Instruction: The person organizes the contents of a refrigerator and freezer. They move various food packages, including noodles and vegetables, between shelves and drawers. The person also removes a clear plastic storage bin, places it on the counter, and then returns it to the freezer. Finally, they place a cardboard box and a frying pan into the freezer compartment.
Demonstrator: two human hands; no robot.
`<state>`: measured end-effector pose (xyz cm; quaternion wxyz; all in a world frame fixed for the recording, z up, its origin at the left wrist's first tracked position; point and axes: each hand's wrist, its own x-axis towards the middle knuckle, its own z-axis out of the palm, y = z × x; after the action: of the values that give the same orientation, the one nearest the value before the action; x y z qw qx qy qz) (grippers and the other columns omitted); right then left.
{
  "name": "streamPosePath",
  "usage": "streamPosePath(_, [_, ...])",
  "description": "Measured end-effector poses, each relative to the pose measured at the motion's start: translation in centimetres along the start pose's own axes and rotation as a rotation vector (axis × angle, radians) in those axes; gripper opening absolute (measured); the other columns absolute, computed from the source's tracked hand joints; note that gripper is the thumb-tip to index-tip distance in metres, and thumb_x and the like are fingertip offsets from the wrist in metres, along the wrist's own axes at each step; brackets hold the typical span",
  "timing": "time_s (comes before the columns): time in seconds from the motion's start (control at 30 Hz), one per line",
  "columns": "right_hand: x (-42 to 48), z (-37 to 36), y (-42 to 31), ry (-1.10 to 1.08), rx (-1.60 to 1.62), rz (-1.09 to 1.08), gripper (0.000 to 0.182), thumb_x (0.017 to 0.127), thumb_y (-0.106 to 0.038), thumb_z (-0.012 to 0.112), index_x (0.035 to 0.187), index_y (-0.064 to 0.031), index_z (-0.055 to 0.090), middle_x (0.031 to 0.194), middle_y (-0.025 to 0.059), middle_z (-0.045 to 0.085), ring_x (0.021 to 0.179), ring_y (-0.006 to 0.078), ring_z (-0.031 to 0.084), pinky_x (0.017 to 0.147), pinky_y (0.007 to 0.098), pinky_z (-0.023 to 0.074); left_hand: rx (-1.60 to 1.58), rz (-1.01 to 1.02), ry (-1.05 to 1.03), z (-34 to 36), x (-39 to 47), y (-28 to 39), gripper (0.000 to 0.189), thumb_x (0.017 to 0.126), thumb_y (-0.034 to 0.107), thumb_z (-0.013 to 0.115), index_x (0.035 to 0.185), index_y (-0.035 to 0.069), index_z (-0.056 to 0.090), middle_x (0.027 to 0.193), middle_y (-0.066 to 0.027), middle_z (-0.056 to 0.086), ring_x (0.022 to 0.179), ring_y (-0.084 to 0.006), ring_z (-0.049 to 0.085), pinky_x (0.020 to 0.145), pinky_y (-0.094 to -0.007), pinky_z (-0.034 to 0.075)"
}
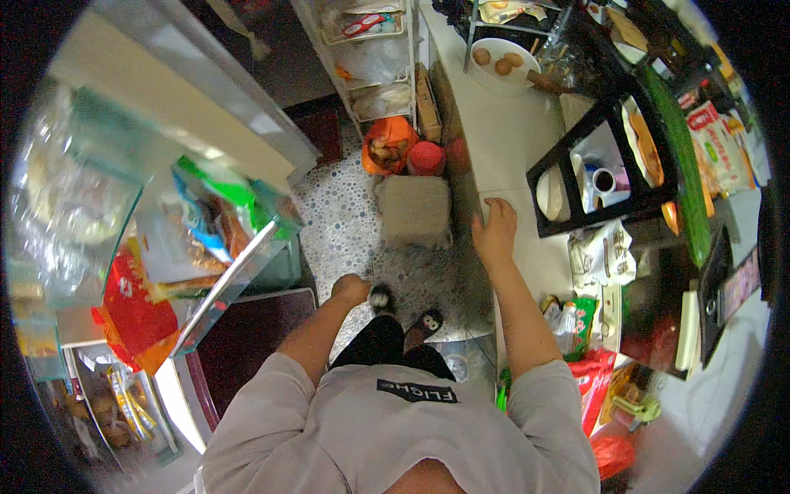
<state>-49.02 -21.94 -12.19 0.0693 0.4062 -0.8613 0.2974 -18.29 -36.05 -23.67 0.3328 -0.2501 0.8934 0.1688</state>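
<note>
My left hand (351, 289) hangs low over the patterned floor, its fingers curled, beside the open refrigerator; whether anything is inside the curl cannot be seen. My right hand (497, 226) rests at the edge of the pale countertop (494, 148), fingers apart, holding nothing. Right of it stands a black divided organizer (583, 217) with a dark-filled cup (603, 180) in one compartment. A long green cucumber (685, 167) lies behind the organizer. On my left, refrigerator shelves hold a red and orange bag (134, 305) and a green and blue food bag (213, 200).
On the floor ahead are a fabric-covered stool (415, 211), an orange bag (387, 145) with roundish items and a red round object (426, 159). A white bowl (501, 77) with several eggs or similar items sits on the counter. A shelf rack (370, 92) stands ahead.
</note>
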Motion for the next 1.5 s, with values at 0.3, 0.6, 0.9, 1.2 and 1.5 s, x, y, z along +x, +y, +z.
streamPosePath(0.3, [0.6, 2.7, 3.6, -0.014, -0.067, -0.120, 0.045, 0.074, -0.022, 0.063, 0.111, -0.0023, 0.047, 0.115, 0.0195, 0.046, 0.106, 0.0368, 0.042, 0.092, 0.0486, 0.0319, -0.425, -0.262, 0.135, -5.9, 21.6, 2.6, 0.047, 0.082, 0.032, 0.047, 0.104, -0.009, 0.052, 0.110, -0.0240, 0.053, 0.099, -0.0359, 0.054, 0.084, -0.0426, 0.046])
streamPosePath(0.6, [0.3, 2.7, 3.6, -0.198, -0.049, 0.010, 0.047, 0.071, -0.024, 0.065, 0.108, -0.0029, 0.046, 0.111, 0.0200, 0.046, 0.101, 0.0369, 0.043, 0.085, 0.0480, 0.0320, -0.843, -0.420, 0.123, -12.8, 36.1, 5.0, 0.050, 0.079, 0.028, 0.055, 0.117, -0.002, 0.039, 0.125, -0.0205, 0.041, 0.107, -0.0386, 0.049, 0.090, -0.0425, 0.043])
streamPosePath(0.9, [-1.5, 3.1, 5.2, -0.232, -0.011, 0.095, 0.060, 0.069, -0.039, 0.065, 0.112, -0.0019, 0.043, 0.108, 0.0170, 0.044, 0.099, 0.0341, 0.040, 0.085, 0.0453, 0.0319, -0.867, -0.442, 0.295, -14.3, 44.0, 0.4, 0.054, 0.078, 0.033, 0.056, 0.122, 0.005, 0.041, 0.125, -0.0215, 0.041, 0.109, -0.0377, 0.046, 0.092, -0.0431, 0.040])
streamPosePath(1.2, [-1.3, 3.2, 6.8, -0.246, -0.005, 0.049, 0.053, 0.065, -0.037, 0.065, 0.103, -0.0047, 0.045, 0.098, 0.0142, 0.043, 0.089, 0.0317, 0.041, 0.077, 0.0445, 0.0332, -0.971, -0.237, 0.388, -15.8, 57.6, -1.4, 0.063, 0.076, 0.040, 0.057, 0.126, 0.005, 0.039, 0.128, -0.0248, 0.036, 0.115, -0.0402, 0.040, 0.096, -0.0427, 0.036])
streamPosePath(1.5, [-0.8, 3.1, 9.7, -0.247, -0.017, -0.022, 0.037, 0.063, -0.030, 0.060, 0.087, -0.0058, 0.046, 0.080, 0.0120, 0.041, 0.072, 0.0278, 0.038, 0.064, 0.0402, 0.0300, -0.860, -0.389, 0.726, -16.3, 68.7, 0.3, 0.075, 0.075, 0.049, 0.057, 0.130, 0.003, 0.036, 0.132, -0.0314, 0.026, 0.118, -0.0448, 0.034, 0.098, -0.0429, 0.033])
